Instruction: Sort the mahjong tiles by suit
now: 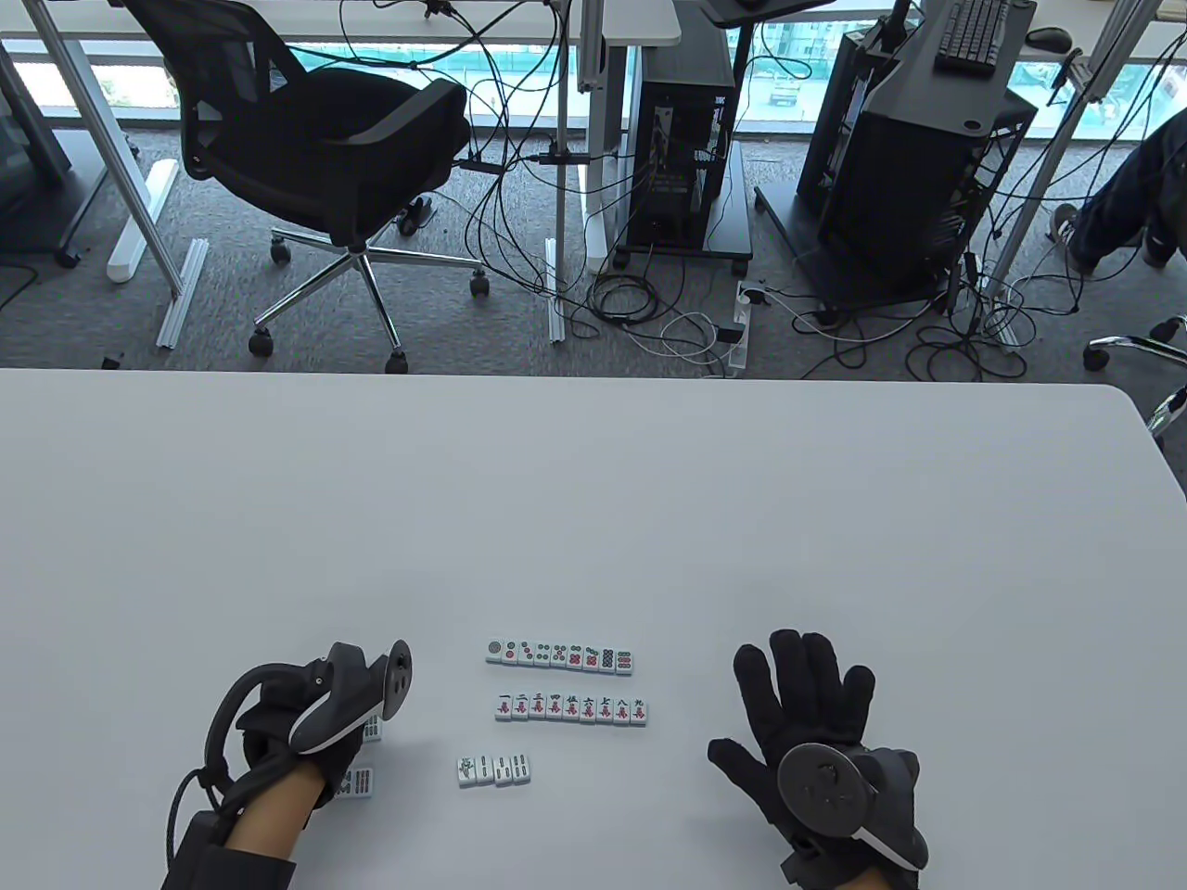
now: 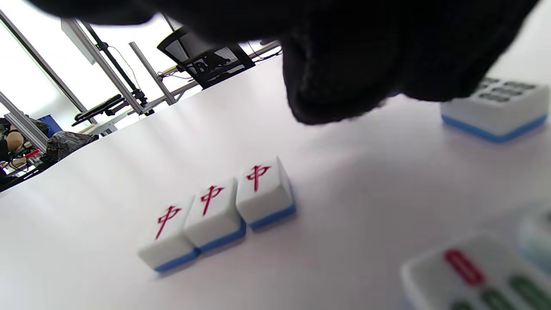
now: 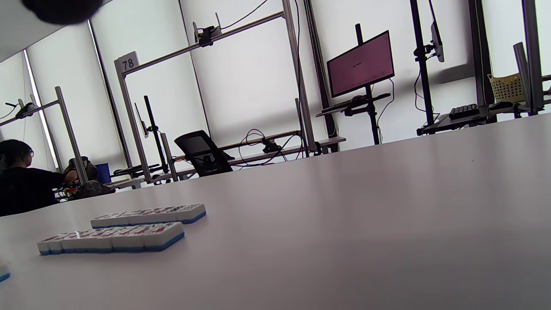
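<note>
Right hand (image 1: 805, 732) lies flat, fingers spread, on the smooth white table (image 1: 593, 519); left hand's (image 1: 297, 732) grip unclear.

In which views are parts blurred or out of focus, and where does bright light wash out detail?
Left wrist view: left hand and near tile blurred, three red-character tiles sharp. Right wrist view: windows washed out, tile rows sharp. Table view: evenly lit.

Glossy plastic tiles (image 2: 217, 215); smooth matt table (image 1: 593, 519); black cloth gloves (image 1: 807, 714).

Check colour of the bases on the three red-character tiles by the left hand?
Blue under white tops on the three red-character tiles; clearest in the left wrist view.
</note>
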Action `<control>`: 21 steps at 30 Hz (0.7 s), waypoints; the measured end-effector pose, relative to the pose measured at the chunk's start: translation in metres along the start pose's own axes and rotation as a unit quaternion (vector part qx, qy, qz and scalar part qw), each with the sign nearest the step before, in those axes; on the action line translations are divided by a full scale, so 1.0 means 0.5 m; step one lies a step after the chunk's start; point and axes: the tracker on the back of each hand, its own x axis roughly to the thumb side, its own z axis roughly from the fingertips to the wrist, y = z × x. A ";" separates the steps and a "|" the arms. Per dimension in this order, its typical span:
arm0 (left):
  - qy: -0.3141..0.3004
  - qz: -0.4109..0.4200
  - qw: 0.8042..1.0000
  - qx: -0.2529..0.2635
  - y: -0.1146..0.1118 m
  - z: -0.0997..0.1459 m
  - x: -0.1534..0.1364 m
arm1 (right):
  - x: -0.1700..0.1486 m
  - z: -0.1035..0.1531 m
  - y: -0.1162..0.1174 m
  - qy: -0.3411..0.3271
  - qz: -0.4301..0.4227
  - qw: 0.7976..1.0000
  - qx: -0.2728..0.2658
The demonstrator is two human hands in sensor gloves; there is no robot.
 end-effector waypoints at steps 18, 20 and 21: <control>-0.222 0.045 0.973 0.047 0.121 0.091 0.287 | -0.001 -0.001 0.000 -0.001 -0.005 1.000 -0.001; -0.227 0.033 0.973 0.034 0.109 0.090 0.303 | 0.000 -0.001 0.000 -0.002 -0.006 1.000 -0.001; -0.228 0.025 0.973 0.030 0.103 0.089 0.308 | 0.000 -0.001 0.000 -0.003 -0.007 1.000 -0.001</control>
